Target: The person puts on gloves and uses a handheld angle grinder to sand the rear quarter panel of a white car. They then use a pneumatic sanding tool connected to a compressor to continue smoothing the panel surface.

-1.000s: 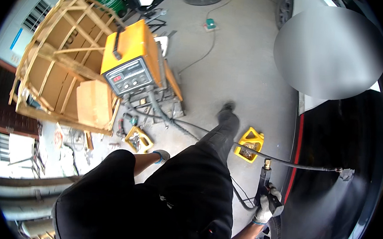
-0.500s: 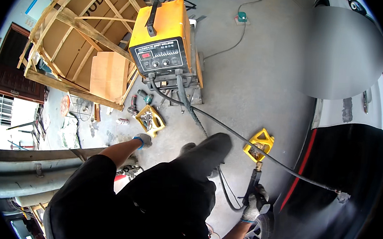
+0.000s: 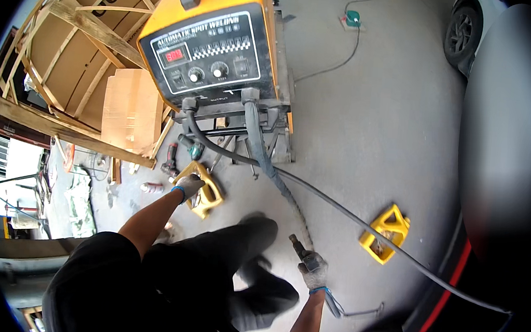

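Observation:
My right hand, in a grey-white work glove, is closed around a black spot welding gun with a brass-coloured tip. The gun points up and away from me, above the floor, with its cable trailing behind. My gloved left hand hangs out to the left, loosely curled, with nothing visible in it. From here it overlaps a yellow cut-open jug on the floor; I see no contact. Ahead stands a yellow and black spot welder with a lit red display and two thick cables.
One black cable runs across to the dark car panel at right. Another yellow cut-open jug sits near it. Drills, a spray can and a wooden crate frame are at left. A green plug box lies farther off.
The welder appears closer. My right hand has brought the welding gun away from the car, toward the middle. My left hand now overlaps the left jug, and my legs have shifted in a step.

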`<action>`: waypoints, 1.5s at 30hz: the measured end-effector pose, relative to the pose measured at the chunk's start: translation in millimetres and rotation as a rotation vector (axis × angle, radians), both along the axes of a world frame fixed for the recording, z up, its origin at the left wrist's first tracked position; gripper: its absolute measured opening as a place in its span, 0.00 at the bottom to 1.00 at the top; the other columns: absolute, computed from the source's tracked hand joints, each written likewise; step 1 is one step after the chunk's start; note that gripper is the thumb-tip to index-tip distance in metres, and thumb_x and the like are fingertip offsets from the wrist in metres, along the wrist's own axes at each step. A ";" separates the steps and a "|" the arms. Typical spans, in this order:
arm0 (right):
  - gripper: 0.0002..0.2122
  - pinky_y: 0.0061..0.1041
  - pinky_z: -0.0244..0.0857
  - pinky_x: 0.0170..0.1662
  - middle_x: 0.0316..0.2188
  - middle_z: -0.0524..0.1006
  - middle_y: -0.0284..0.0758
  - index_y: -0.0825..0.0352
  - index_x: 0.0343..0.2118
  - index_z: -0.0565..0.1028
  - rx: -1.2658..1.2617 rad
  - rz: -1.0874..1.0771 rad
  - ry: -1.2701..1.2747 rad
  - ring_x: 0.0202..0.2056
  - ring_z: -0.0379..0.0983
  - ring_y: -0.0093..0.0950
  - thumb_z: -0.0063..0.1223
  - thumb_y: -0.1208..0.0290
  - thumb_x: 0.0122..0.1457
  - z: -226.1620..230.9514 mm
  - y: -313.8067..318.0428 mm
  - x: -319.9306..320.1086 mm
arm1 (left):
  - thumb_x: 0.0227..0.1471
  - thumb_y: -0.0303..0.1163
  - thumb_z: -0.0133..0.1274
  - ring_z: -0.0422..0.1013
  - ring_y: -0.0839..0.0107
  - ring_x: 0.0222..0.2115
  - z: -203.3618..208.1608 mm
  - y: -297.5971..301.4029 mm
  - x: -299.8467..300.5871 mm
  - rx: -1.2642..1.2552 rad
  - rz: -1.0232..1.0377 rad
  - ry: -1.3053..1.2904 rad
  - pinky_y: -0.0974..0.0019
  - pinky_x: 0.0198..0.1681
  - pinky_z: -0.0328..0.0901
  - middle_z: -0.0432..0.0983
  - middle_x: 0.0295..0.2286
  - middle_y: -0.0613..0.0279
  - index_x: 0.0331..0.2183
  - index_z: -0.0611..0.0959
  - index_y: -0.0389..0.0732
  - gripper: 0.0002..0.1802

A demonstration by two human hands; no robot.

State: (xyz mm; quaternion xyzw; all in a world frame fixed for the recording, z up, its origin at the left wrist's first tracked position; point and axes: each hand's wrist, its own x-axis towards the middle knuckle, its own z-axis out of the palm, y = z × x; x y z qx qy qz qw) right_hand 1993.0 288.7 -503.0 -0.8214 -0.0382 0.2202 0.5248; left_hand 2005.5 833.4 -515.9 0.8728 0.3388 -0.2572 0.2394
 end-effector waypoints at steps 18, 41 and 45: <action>0.17 0.31 0.73 0.40 0.30 0.81 0.40 0.62 0.37 0.81 -0.321 -0.062 -0.081 0.33 0.80 0.34 0.66 0.67 0.40 -192.8 -32.1 -5.3 | 0.55 0.51 0.45 0.75 0.45 0.38 -171.5 51.4 145.1 0.496 -0.021 -0.576 0.51 0.42 0.69 0.79 0.35 0.42 0.36 0.83 0.38 0.25; 0.18 0.36 0.70 0.43 0.34 0.81 0.39 0.58 0.42 0.79 -0.435 -0.088 0.010 0.38 0.77 0.41 0.60 0.66 0.44 -196.3 -36.2 -20.8 | 0.53 0.40 0.53 0.51 0.81 0.07 -151.5 61.8 104.9 -0.679 0.451 -0.367 0.73 0.08 0.48 0.55 0.10 0.77 0.20 0.68 0.54 0.14; 0.17 0.34 0.71 0.43 0.34 0.81 0.38 0.58 0.41 0.79 -0.426 -0.064 0.031 0.37 0.78 0.39 0.61 0.63 0.46 -211.4 -39.8 -11.6 | 0.50 0.36 0.54 0.62 0.74 0.12 -145.9 103.0 41.2 -0.633 0.294 -0.436 0.69 0.15 0.60 0.62 0.12 0.70 0.23 0.74 0.48 0.08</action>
